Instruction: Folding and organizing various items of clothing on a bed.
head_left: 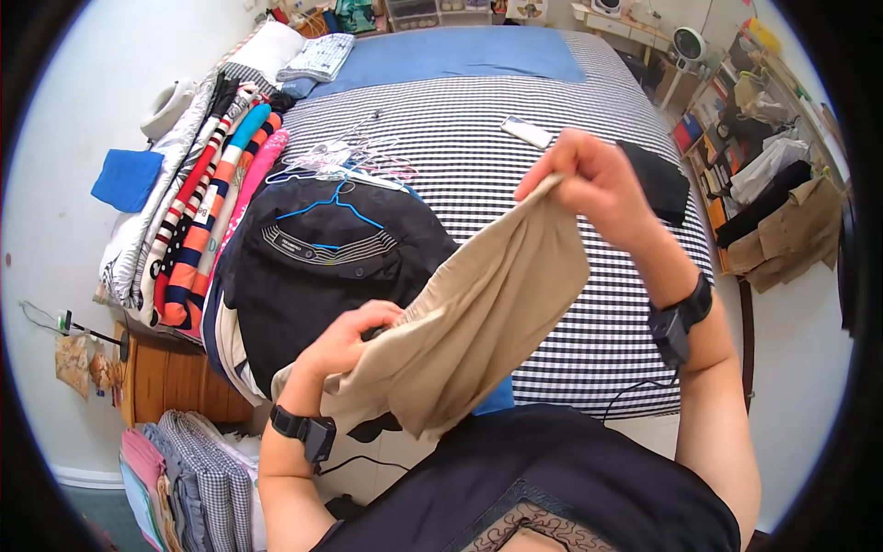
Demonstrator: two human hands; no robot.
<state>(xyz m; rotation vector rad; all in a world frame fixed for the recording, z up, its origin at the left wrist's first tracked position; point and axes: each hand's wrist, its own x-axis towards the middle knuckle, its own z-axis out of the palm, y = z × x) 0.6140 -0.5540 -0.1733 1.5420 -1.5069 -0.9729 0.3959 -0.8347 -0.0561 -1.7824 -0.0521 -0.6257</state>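
A pair of beige pants [487, 313] with a gathered waistband is stretched slantwise in front of me, its cloth hanging in folds. My right hand [593, 184], raised over the bed, pinches one end of the waistband. Lower down, my left hand [345, 342] is closed on the other end, its fingertips partly hidden by the cloth. Behind the left hand lies a black garment [322, 267] on a blue hanger [338, 204], on top of other clothes at the bed's left side. The lower part of the pants hangs near my body.
A pile of white hangers [345, 158] lies beyond the black garment. On the checked bed [441, 120] are a white phone-like object [526, 132] and folded black cloth [655, 182]. Rolled colourful textiles [207, 212] line the left edge. Folded fabrics [198, 469] are stacked at lower left.
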